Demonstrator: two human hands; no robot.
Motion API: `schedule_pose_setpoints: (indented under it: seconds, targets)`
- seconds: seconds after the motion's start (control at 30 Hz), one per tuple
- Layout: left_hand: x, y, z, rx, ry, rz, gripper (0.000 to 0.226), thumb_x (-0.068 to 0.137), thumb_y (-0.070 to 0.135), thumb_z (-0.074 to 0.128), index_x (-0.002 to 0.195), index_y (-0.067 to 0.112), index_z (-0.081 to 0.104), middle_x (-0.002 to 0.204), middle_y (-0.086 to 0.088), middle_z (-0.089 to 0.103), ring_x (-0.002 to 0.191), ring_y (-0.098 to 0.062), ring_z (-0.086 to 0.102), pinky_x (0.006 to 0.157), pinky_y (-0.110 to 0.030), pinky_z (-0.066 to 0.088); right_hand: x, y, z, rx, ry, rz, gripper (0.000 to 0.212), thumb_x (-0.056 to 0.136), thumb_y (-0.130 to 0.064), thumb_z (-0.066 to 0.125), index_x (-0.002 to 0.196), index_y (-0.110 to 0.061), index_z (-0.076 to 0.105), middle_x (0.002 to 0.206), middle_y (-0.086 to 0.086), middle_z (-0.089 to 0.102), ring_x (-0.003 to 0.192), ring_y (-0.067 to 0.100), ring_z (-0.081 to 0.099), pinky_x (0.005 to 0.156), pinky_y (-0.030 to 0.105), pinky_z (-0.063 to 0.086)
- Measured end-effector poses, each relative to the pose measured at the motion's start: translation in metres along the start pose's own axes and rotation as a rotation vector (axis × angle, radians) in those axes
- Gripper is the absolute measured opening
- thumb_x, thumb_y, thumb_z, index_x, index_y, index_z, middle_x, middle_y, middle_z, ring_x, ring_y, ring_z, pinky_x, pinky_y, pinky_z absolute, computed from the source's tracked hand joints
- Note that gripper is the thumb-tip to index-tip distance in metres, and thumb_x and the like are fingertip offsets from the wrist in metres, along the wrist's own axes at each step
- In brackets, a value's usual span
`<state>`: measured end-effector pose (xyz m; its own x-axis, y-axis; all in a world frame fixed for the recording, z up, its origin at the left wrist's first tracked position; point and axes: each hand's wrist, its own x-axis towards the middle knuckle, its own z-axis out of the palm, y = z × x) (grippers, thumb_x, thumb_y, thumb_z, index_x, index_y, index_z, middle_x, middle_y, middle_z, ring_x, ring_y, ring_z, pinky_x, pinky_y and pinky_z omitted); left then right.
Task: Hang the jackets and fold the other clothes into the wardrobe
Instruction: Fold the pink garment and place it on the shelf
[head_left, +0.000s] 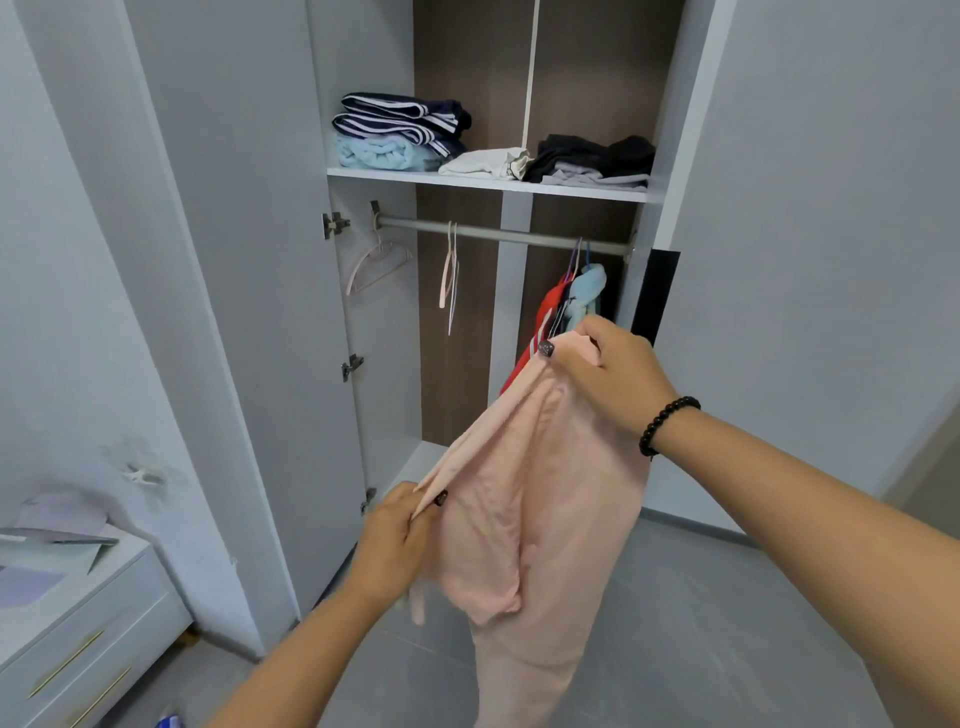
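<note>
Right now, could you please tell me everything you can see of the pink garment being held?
The pink garment is pale peach, of thin, creased, cotton-like cloth, and looks like trousers. It hangs in the air before the open wardrobe, clear of the floor. The right hand pinches its top edge high up; the left hand grips the same edge lower down, so the edge slants. One leg dangles out of view.

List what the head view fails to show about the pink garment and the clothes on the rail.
- Pink garment: lower end cut off by the bottom edge; its type is unclear.
- Hung clothes: lower parts hidden behind the right hand and garment.
- Left hand: fingertips buried in fabric.
</note>
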<state>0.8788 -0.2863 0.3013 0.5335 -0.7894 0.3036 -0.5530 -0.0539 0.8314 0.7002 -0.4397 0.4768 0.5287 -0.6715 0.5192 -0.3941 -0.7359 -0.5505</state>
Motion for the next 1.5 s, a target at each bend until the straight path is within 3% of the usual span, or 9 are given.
schedule_pose_setpoints:
  seconds: [0.17,0.37,0.43,0.53,0.77,1.0,1.13,1.23,1.5]
  targets:
    - [0.01,-0.001,-0.033,0.047,0.083,-0.023,0.023,0.096,0.006,0.053,0.085,0.012,0.072,0.08,-0.005,0.062,0.076,-0.018,0.057,0.063,-0.012,0.038,-0.005,0.036,0.002,-0.148,-0.095,0.002,0.029,0.092,-0.047,0.053,0.077,-0.024,0.044,0.07,-0.003,0.053,0.065,0.016,0.051,0.056,0.032,0.043]
    - [0.0,0.021,-0.066,-0.117,0.093,-0.089,0.054,0.087,0.043,0.06,0.058,-0.001,0.048,0.065,-0.001,0.042,0.056,-0.01,0.038,0.053,-0.021,0.028,0.006,0.05,0.028,-0.11,-0.037,-0.006,0.029,0.096,-0.046,0.044,0.088,-0.018,0.047,0.076,0.007,0.058,0.07,0.027,0.056,0.063,0.041,0.051]
    - [-0.009,0.027,-0.081,-0.093,0.037,-0.064,0.048,0.081,0.044,0.066,0.062,0.0,0.062,0.066,0.005,0.044,0.058,-0.007,0.041,0.055,-0.018,0.028,0.017,0.047,0.037,-0.024,-0.057,-0.024,0.025,0.096,-0.043,0.046,0.083,-0.023,0.044,0.076,0.006,0.057,0.071,0.025,0.053,0.061,0.036,0.046]
    - [-0.026,0.026,-0.112,0.082,-0.086,-0.07,0.014,0.081,0.023,0.077,0.069,0.031,0.078,0.065,0.016,0.045,0.06,-0.002,0.044,0.056,-0.011,0.03,0.028,0.034,0.054,0.02,-0.155,-0.116,0.03,0.094,-0.042,0.051,0.071,-0.029,0.038,0.066,-0.002,0.05,0.062,0.013,0.048,0.052,0.028,0.032]
    - [-0.089,-0.008,-0.197,0.322,-0.059,-0.338,0.009,0.079,0.023,0.079,0.072,0.021,0.075,0.079,0.007,0.06,0.073,-0.006,0.054,0.071,-0.021,0.041,0.028,-0.025,0.121,0.191,-0.415,-0.218,0.032,0.086,-0.044,0.063,0.071,-0.018,0.053,0.069,-0.001,0.055,0.066,0.016,0.05,0.054,0.027,0.033]
    - [-0.171,-0.038,-0.277,0.192,0.153,-0.508,0.034,0.07,0.018,0.087,0.096,0.024,0.067,0.07,0.001,0.07,0.061,-0.005,0.06,0.062,-0.012,0.045,0.028,-0.104,0.188,0.306,-0.695,-0.357,0.043,0.07,-0.044,0.079,0.062,-0.015,0.048,0.06,-0.005,0.044,0.058,0.012,0.038,0.055,0.027,0.027]
    - [-0.207,-0.07,-0.327,0.541,-0.011,-0.661,0.025,0.079,0.022,0.077,0.063,0.039,0.066,0.065,0.022,0.065,0.064,0.003,0.058,0.059,-0.011,0.042,0.005,-0.163,0.259,0.348,-0.793,-0.432,0.053,0.074,-0.052,0.072,0.064,-0.008,0.044,0.061,-0.003,0.035,0.057,0.012,0.03,0.049,0.021,0.021]
    - [-0.234,-0.106,-0.366,0.708,-0.007,-0.812,0.025,0.086,0.023,0.066,0.064,0.029,0.055,0.07,0.013,0.059,0.072,-0.007,0.055,0.06,-0.021,0.037,-0.015,-0.218,0.321,0.38,-0.851,-0.49,0.048,0.078,-0.053,0.069,0.06,-0.02,0.039,0.059,-0.008,0.037,0.052,0.009,0.03,0.046,0.016,0.029]
    - [-0.313,-0.203,-0.513,0.087,0.632,-1.104,0.022,0.093,-0.007,0.034,0.088,0.0,0.054,0.071,-0.02,0.07,0.07,-0.029,0.074,0.064,-0.042,0.061,-0.058,-0.399,0.492,0.417,-0.908,-0.541,0.047,0.084,-0.052,0.064,0.064,-0.018,0.038,0.062,-0.003,0.038,0.055,0.014,0.033,0.049,0.022,0.025]
